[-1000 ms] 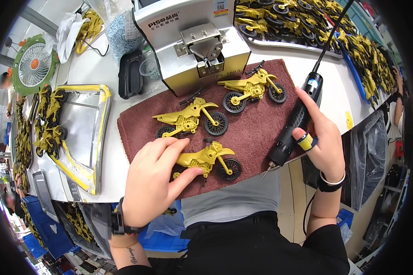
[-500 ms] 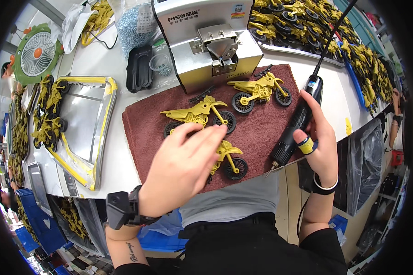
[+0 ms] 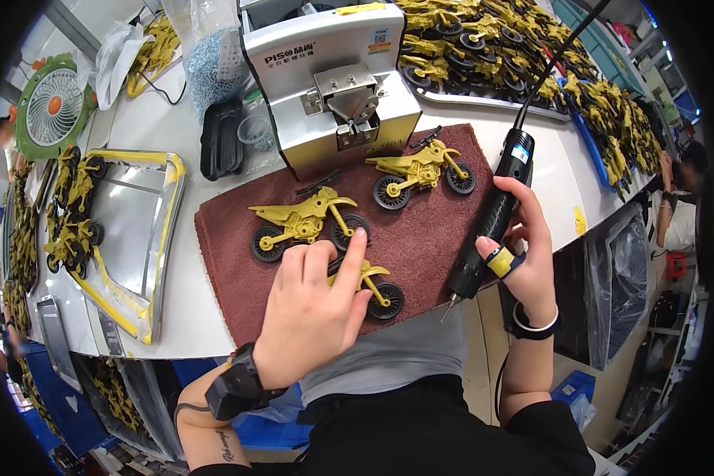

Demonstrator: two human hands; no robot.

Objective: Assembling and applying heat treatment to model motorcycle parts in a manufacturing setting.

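My left hand (image 3: pixel 313 305) hovers over the nearest yellow toy motorcycle (image 3: pixel 373 276), hiding its rear part. Its index finger stretches out, with the tip at the front wheel of the middle toy motorcycle (image 3: pixel 305 220); the other fingers are bent. Whether the fingers touch the nearest one cannot be made out. My right hand (image 3: pixel 527 254) is wrapped around a black electric screwdriver (image 3: pixel 490 218), whose bit points down toward the cloth's near edge. A third toy motorcycle (image 3: pixel 420 173) lies farther right. All three rest on a brown cloth (image 3: pixel 420 246), with black handlebar pieces beside the farther two.
A screw feeder machine (image 3: pixel 333 87) stands behind the cloth. Left of it are a black tray (image 3: pixel 222 141), a clear cup (image 3: pixel 255 131) and a bag of screws (image 3: pixel 214 79). More motorcycles (image 3: pixel 484 51) are heaped at the back right. A metal tray (image 3: pixel 155 274) and green fan (image 3: pixel 55 103) sit left.
The view has shifted, moving the bench leftward in the picture. My left hand's fingers have bent apart from the index, uncovering more of the middle motorcycle. My right hand keeps its grip on the screwdriver.
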